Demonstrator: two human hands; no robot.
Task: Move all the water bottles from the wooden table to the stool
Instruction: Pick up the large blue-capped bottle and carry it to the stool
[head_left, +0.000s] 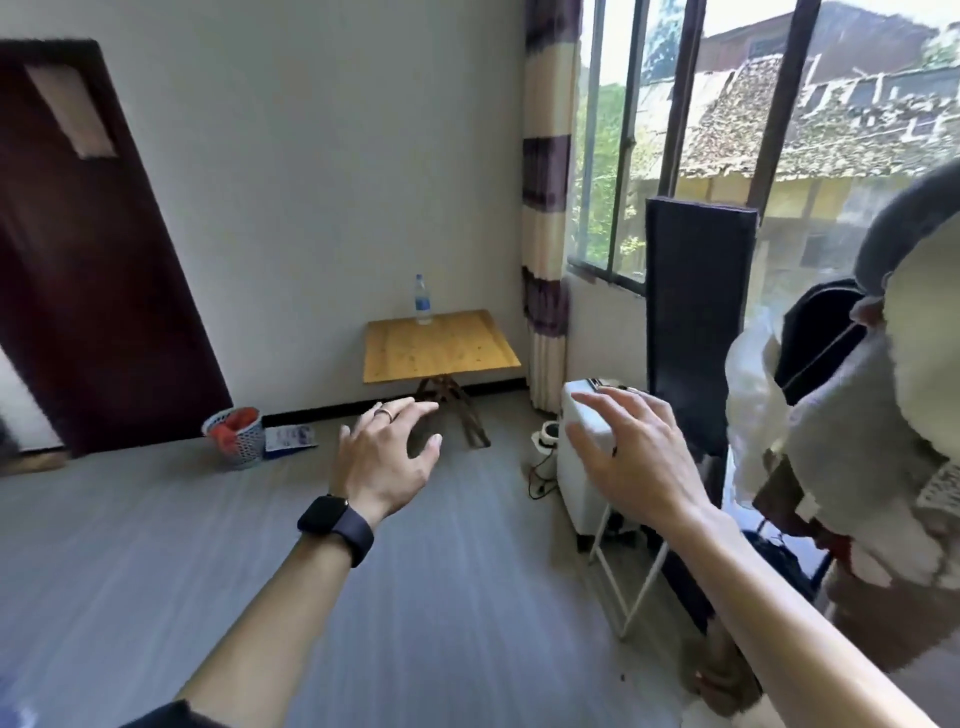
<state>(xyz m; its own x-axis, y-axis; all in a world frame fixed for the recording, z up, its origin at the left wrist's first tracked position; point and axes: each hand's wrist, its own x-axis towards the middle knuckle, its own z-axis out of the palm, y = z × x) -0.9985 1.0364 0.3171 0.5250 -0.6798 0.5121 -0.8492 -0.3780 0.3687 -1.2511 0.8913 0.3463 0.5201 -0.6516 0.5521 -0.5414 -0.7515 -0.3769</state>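
While left hand and right hand hover empty, fingers loose (no stool visible), a hasty grab could topple the slim clear plastic bottle, apparently near the far edge of the pale wooden table.

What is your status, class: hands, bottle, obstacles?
Hands open, empty: left hand, right hand. Clear plastic water bottle upright on light wooden square table across the room. Nothing seen blocking the way; stool not in view.
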